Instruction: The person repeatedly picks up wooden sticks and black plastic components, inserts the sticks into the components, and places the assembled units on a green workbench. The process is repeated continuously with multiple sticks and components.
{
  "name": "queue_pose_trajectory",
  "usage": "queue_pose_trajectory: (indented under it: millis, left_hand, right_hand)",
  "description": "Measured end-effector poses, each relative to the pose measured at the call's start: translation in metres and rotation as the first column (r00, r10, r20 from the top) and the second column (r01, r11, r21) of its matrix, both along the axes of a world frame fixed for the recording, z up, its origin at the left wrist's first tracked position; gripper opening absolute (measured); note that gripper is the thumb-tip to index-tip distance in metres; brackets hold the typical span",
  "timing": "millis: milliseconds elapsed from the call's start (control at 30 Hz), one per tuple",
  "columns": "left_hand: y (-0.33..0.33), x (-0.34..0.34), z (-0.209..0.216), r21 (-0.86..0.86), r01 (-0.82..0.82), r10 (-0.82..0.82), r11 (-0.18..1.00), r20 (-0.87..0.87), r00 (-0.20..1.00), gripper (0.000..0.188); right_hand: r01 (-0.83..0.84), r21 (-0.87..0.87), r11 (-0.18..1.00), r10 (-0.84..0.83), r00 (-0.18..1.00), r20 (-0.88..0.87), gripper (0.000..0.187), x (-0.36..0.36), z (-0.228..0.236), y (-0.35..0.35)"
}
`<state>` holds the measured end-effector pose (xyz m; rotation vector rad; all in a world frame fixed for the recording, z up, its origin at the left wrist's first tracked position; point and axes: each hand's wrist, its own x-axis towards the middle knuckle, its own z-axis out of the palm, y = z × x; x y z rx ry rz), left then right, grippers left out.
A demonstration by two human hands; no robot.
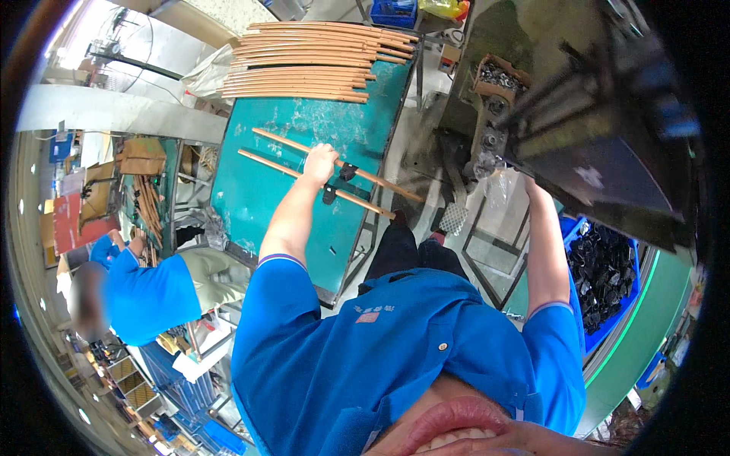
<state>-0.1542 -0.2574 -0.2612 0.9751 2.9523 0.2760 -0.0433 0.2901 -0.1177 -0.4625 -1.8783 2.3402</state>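
My left hand (321, 163) is closed around a wooden pole (285, 140) over the green table. A black clip-like fitting (347, 171) sits on that pole just beside my fingers, and the pole's near end juts past the table edge. Roughly parallel lies a second wooden pole (266, 162) with its own black fitting (329, 194). My right arm reaches out to the dark machine; the right hand (526, 179) is mostly hidden behind it, so its fingers do not show. A piece of clear plastic (498, 188) hangs close to that hand.
Several wooden poles (304, 64) lie in a row on the far part of the green table (304, 118). The dark machine (601, 167) looms at the right. A blue crate (631, 285) holds black parts. An open box (502, 74) contains small metal pieces. A co-worker (156, 285) bends at the left.
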Motion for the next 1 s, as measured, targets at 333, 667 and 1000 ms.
queue_pose_trajectory:
  millis: [333,667,1000]
  left_hand:
    - [0.048,-0.146,-0.015,-0.011,-0.263,0.257,0.965,-0.172,0.951,0.028]
    - [0.014,-0.147,-0.048,0.006,0.075,-0.071,0.997,-0.276,0.959,0.016]
    - [0.045,-0.125,0.199,0.490,-0.038,0.202,0.871,-0.286,0.937,0.016]
  right_hand:
    - [0.205,-0.236,0.950,-0.169,0.972,0.163,0.018,0.028,0.048,-0.070]
    - [0.380,0.004,0.925,-0.370,0.897,0.241,0.011,0.074,0.047,-0.086]
    - [0.131,0.990,0.055,-0.839,0.544,-0.025,0.022,0.244,-0.044,0.195]
